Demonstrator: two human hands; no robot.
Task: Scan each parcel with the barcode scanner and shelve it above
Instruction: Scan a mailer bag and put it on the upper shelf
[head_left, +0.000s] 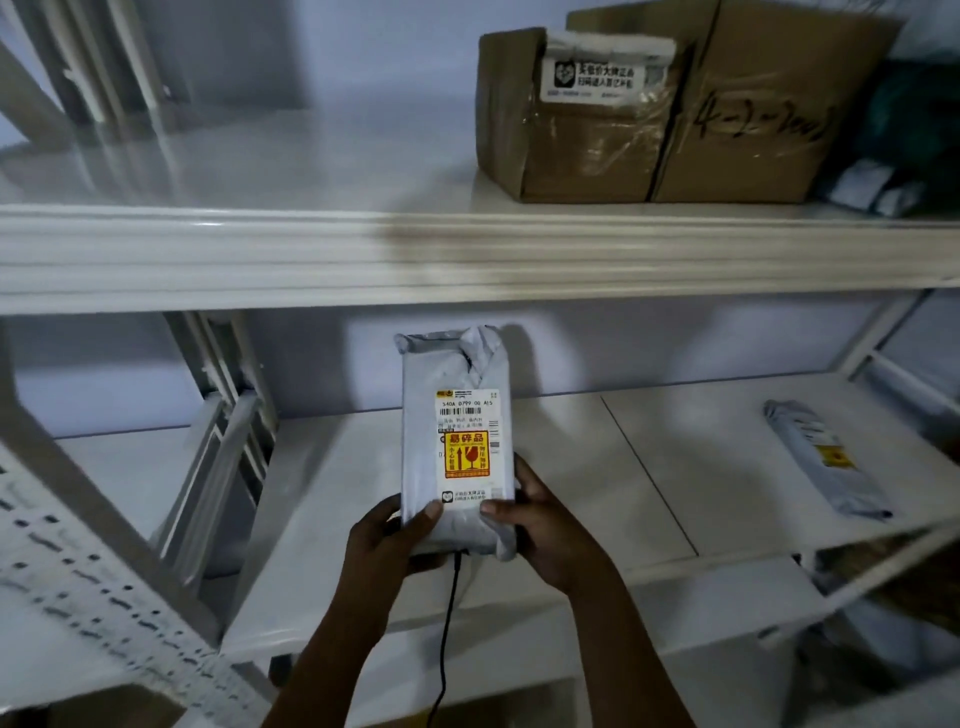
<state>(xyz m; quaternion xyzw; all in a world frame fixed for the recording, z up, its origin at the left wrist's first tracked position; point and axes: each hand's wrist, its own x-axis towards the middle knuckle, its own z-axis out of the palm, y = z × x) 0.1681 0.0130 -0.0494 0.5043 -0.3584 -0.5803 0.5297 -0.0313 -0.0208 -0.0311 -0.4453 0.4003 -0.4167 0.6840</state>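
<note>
The parcel (457, 441) is in my two hands, held out flat over the lower shelf (597, 467), label (467, 410) up and its far end pointing at the back wall. It is a soft grey mailer with a yellow fragile sticker (466, 453) under the barcode. My left hand (395, 540) grips the near left corner, thumb on top and fingers curled beneath. My right hand (540, 530) clamps the near right edge the same way. Both hold the near end only, so the far end hangs out unsupported.

A black cable (449, 623) runs down from under the near edge. I take it for the scanner's lead, but the scanner itself is hidden, so I cannot say which hand has it, if either.

Risks as I judge them:
- The upper shelf (311, 249) sits just above the far end, so a lift straight up could knock the parcel against its front lip. With a fragile sticker on it, that matters.
- The cable could snag or drag as I raise the parcel.
- Held by one end, the slick wrap might sag or slip.
- Two boxes (587, 130) fill the right of the upper shelf, so crowding in there could shove them. The left is free.

A second parcel (826, 457) lies well off to the right on the lower shelf.
</note>
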